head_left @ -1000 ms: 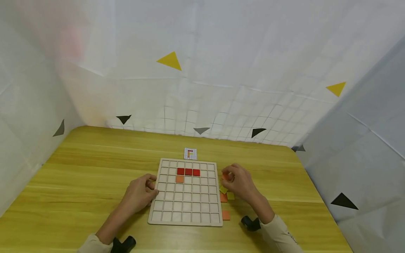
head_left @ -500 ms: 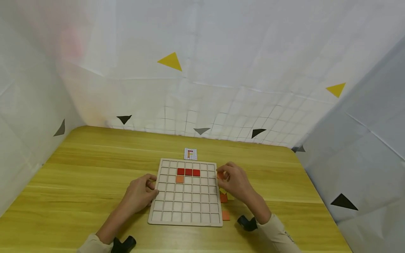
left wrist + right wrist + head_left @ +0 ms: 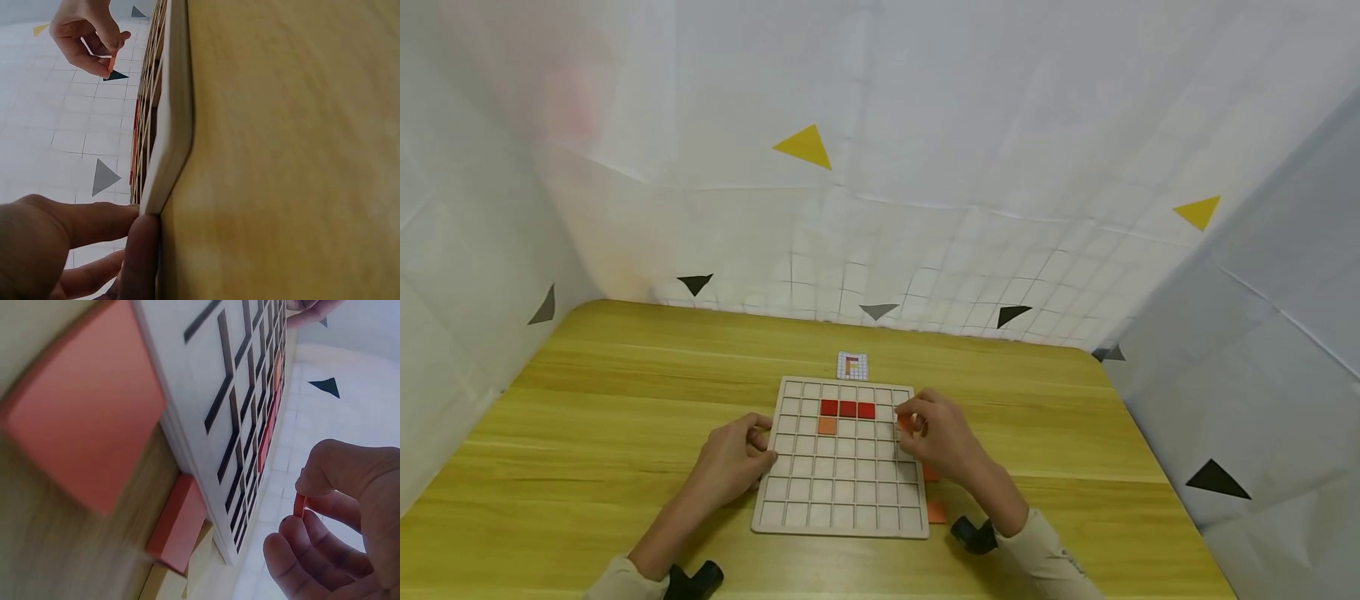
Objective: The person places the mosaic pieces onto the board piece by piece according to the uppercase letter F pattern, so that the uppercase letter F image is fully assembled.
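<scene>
A wooden grid board (image 3: pixel 844 489) lies on the table. Three red square tiles (image 3: pixel 847 409) fill a row of its cells, with one orange tile (image 3: pixel 827 426) below the leftmost. My left hand (image 3: pixel 730 458) holds the board's left edge; in the left wrist view, its fingertips (image 3: pixel 141 244) meet at the edge. Over the board's right columns, my right hand (image 3: pixel 946 437) pinches an orange square tile (image 3: pixel 906 422) between thumb and fingers. The right wrist view shows this held tile (image 3: pixel 300 504) edge-on, clear of the board.
Orange tiles (image 3: pixel 936 512) lie along the board's right side. In the right wrist view, yellow tiles (image 3: pixel 164 584) rest beside an orange one (image 3: pixel 178 525). A small pattern card (image 3: pixel 852 366) lies behind the board. White sheets (image 3: pixel 880 208) enclose the table (image 3: pixel 625 375).
My right hand has moved left with the orange tile, from beside the board to over its right columns. The left hand stays on the board's edge.
</scene>
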Demonstrator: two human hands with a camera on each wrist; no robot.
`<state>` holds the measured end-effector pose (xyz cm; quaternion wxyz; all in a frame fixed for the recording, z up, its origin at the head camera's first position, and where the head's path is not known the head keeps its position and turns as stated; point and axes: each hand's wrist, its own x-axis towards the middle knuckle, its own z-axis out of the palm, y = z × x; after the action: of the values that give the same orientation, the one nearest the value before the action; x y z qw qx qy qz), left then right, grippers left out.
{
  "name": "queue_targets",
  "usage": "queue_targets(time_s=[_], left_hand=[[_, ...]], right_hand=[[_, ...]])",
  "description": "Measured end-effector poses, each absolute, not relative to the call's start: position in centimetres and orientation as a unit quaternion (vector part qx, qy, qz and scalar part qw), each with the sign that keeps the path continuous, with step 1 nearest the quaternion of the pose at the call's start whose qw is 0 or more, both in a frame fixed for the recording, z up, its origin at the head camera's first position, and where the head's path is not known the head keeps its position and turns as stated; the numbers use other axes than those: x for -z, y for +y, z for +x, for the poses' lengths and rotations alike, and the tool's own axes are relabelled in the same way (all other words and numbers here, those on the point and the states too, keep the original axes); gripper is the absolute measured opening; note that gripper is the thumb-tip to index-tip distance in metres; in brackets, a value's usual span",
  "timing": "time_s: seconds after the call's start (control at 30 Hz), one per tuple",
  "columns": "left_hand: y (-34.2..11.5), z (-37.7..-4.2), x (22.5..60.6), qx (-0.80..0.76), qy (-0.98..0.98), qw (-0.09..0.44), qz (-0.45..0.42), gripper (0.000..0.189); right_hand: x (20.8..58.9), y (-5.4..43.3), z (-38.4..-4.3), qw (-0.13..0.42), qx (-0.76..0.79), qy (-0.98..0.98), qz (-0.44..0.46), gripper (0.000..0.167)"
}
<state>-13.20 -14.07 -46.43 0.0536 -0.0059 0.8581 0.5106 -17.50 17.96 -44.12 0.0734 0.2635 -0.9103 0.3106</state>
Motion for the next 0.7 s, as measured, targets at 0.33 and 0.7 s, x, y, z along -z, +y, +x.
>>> queue_targets(time_s=[0.33, 0.7], left_hand=[[-14.0, -13.2, 46.2, -0.509, 0.859, 0.056, -0.011, 0.042], [-14.0, -13.1, 46.1, -0.509, 0.859, 0.056, -0.010, 0.041]], right_hand=[[44.4, 17.4, -17.5, 0.078, -0.307, -0.909, 0.271, 0.027], [44.3, 16.4, -17.2, 0.086, -0.315, -0.900, 0.287, 0.026]])
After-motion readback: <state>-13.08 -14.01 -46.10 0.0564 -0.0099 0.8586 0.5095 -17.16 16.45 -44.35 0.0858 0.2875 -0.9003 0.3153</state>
